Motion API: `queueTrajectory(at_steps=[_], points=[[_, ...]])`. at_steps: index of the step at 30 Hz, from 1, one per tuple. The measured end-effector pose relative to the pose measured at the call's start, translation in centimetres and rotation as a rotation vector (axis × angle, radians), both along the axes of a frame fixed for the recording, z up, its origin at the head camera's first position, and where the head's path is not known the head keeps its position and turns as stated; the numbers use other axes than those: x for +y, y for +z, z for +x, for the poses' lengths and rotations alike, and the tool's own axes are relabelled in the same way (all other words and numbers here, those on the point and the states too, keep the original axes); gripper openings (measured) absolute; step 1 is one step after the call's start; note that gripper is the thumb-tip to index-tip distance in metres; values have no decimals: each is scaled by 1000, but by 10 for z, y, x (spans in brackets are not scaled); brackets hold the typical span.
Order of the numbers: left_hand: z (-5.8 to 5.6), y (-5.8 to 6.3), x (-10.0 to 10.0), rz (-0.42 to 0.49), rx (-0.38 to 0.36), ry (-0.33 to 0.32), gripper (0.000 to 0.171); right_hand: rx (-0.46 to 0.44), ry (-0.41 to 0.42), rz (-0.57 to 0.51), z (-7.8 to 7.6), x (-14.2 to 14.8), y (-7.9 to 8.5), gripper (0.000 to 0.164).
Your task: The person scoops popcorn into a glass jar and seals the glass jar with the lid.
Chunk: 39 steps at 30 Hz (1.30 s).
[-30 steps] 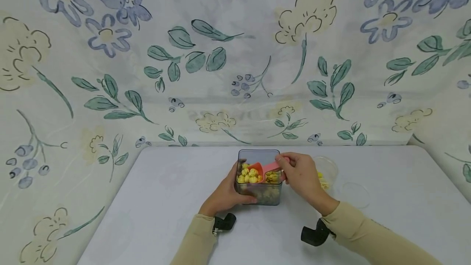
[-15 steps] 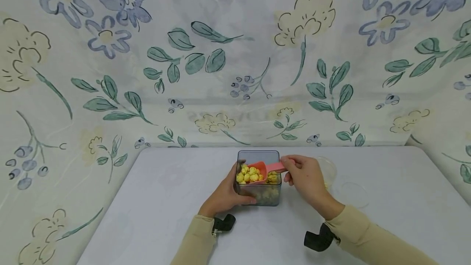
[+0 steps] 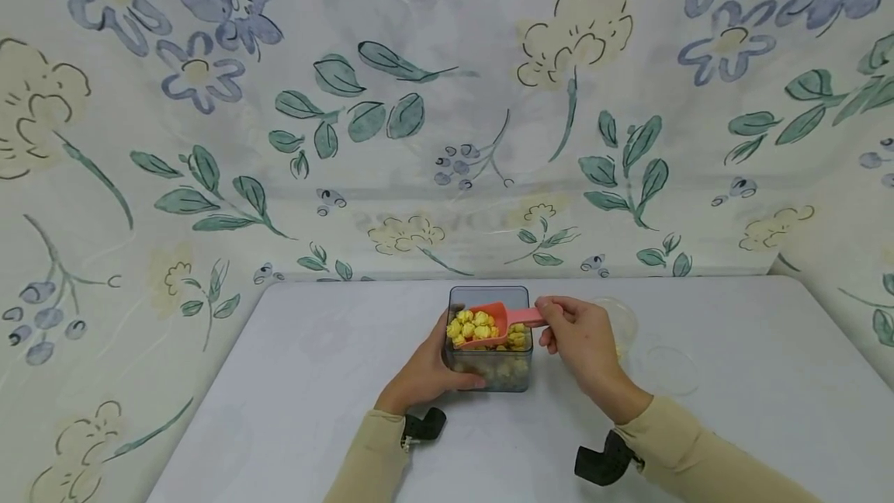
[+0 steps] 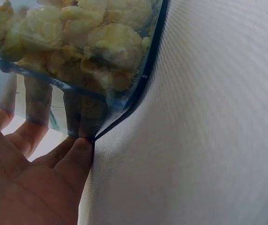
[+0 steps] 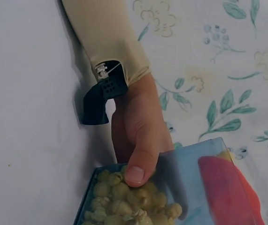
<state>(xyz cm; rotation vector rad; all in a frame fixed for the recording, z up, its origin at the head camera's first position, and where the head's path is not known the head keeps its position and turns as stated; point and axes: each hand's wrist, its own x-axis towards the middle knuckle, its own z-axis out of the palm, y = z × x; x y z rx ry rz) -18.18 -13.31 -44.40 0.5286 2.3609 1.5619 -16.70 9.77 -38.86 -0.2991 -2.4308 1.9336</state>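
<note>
In the head view, a clear blue-grey square container (image 3: 508,376) holds yellow popcorn. My left hand (image 3: 422,372) grips its left side, thumb across the front; the left wrist view shows the fingers (image 4: 77,161) against the wall. My right hand (image 3: 585,338) pinches the handle of a coral-pink scoop (image 3: 522,317). The scoop's bowl lies inside the container's opening, heaped with popcorn (image 3: 472,327). Through the clear wall in the right wrist view, the scoop (image 5: 225,192) shows as a pink shape, with the left thumb (image 5: 141,166) beside the popcorn.
Behind the right hand stands a clear round tub (image 3: 621,315), partly hidden, with a little yellow showing. A clear round lid (image 3: 672,369) lies to its right on the white table (image 3: 314,379). Floral cloth (image 3: 475,247) hangs behind the table.
The right hand has drawn slightly right and down over the second, and the scoop has levelled with popcorn in its bowl. The left hand keeps its hold on the container.
</note>
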Motion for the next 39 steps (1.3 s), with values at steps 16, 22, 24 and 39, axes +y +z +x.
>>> queueTrajectory(at_steps=[16,22,24,39], points=[[-4,-13,-3,-1,0,12,116,37,-85,-68,13,0,-6,29],[-12,-31,-5,-9,23,27,118,44,-111,-116,16,1,-8,29],[-13,-33,-6,-4,34,24,117,40,-120,-127,17,1,-9,30],[-14,-34,-6,17,46,-1,115,56,-138,-137,23,6,-9,30]])
